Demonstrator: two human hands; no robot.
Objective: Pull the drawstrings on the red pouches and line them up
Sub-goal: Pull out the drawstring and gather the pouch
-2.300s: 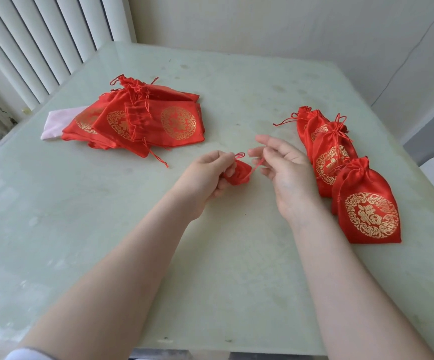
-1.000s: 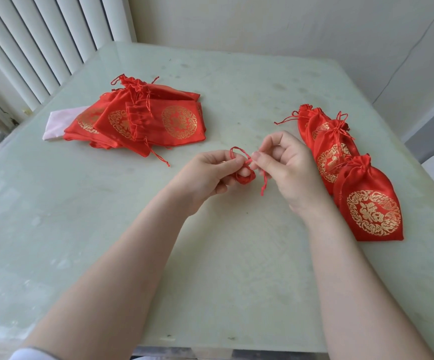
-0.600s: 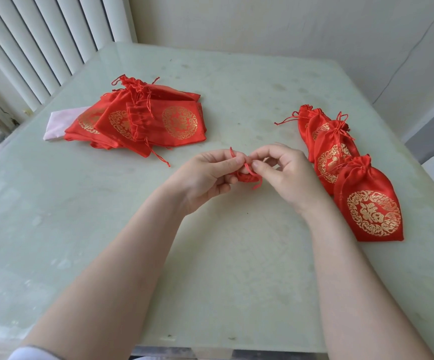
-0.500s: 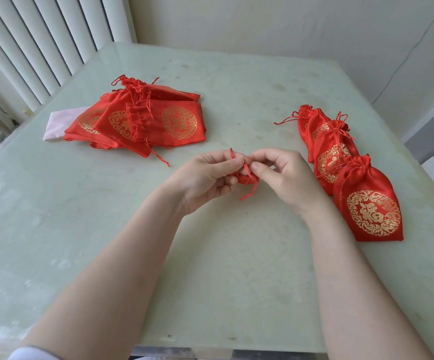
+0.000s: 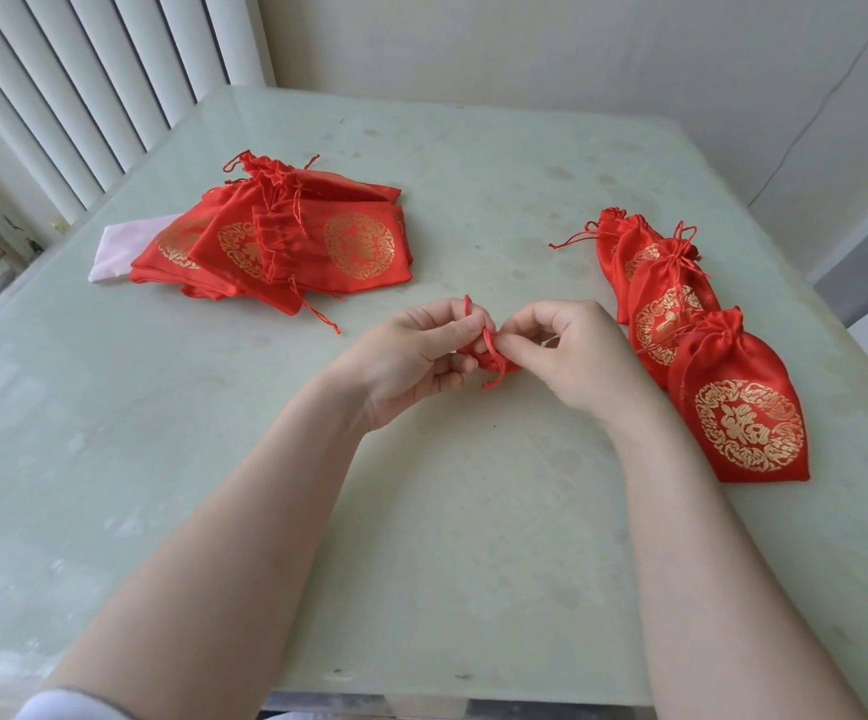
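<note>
Red drawstring (image 5: 489, 341) is pinched by the left hand (image 5: 416, 356) and right hand (image 5: 572, 350) over the bench (image 5: 473, 537); they should pull apart evenly until the small pouch (image 5: 494, 362) closes.

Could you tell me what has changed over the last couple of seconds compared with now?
The right hand, whose fingers were spread with a drawstring pulled out sideways, has closed in against the left hand; both now pinch the cords at the mouth of the small pouch. The pile of pouches and the row of finished pouches have not moved.
</note>
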